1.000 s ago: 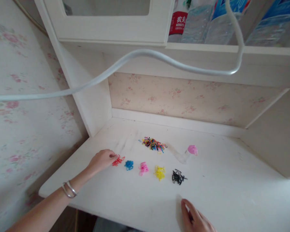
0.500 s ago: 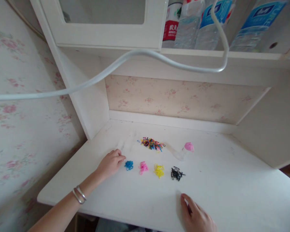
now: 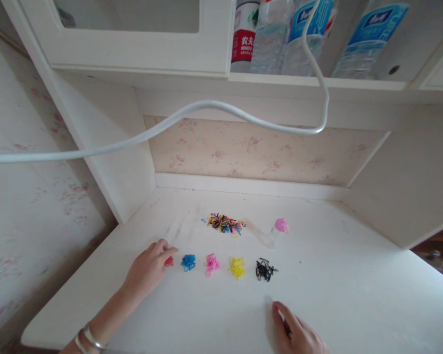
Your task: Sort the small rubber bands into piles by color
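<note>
My left hand point(image 3: 149, 265) is over the desk's left part, fingers partly spread, beside a small pile of red rubber bands point(image 3: 169, 261) that it partly covers. To the right of it, in a row, lie piles of blue rubber bands point(image 3: 188, 262), pink rubber bands point(image 3: 211, 265), yellow rubber bands point(image 3: 237, 268) and black rubber bands point(image 3: 265, 269). Behind the row is a heap of mixed-colour rubber bands point(image 3: 225, 223). My right hand point(image 3: 295, 328) rests near the front, fingers curled together, with nothing visible in them.
A clear container with a pink cap point(image 3: 281, 225) lies behind the black pile. The white desk point(image 3: 339, 295) has a cabinet above it, holding water bottles point(image 3: 269, 39). A white cable point(image 3: 206, 104) crosses in front of the cabinet. Flowered wallpaper covers the left wall.
The view has shifted slightly. My left hand has moved left, away from the blue pile, and its fingers have spread. The red rubber bands now show beside it. My right hand stays curled in place.
</note>
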A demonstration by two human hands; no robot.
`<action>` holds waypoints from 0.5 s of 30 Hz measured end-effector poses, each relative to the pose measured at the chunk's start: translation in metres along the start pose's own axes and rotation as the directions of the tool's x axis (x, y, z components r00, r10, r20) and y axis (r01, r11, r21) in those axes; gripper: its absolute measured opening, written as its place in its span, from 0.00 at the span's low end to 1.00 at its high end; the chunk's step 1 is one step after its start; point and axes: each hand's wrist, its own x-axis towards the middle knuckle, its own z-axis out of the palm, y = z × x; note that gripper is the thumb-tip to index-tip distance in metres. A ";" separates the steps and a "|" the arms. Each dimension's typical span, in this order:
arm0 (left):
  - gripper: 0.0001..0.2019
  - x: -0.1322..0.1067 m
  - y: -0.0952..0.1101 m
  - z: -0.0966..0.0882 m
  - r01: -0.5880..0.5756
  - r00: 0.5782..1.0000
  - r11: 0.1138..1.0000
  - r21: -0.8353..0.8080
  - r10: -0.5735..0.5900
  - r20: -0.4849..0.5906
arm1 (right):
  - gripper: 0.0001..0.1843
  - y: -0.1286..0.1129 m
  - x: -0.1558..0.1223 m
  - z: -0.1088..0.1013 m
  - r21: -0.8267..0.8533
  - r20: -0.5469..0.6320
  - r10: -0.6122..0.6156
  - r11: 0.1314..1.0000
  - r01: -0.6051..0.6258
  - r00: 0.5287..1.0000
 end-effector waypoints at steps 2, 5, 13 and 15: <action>0.23 -0.008 0.003 0.001 0.020 0.998 0.995 -0.100 -0.025 -0.049 | 0.19 -0.001 0.004 -0.004 0.076 0.067 0.027 0.997 -0.032 0.997; 0.18 -0.025 0.007 0.006 0.027 0.992 0.967 -0.253 -0.058 -0.116 | 0.21 -0.005 0.015 -0.015 0.222 0.178 0.034 0.972 -0.074 0.983; 0.12 -0.077 0.013 0.029 0.196 0.944 0.830 -0.522 -0.304 -0.129 | 0.20 -0.062 0.072 -0.044 0.302 0.182 -0.157 0.948 0.097 0.971; 0.11 -0.082 0.018 0.031 0.229 0.925 0.779 -0.583 -0.360 -0.119 | 0.19 -0.080 0.095 -0.041 0.205 0.211 -0.200 0.966 0.156 0.957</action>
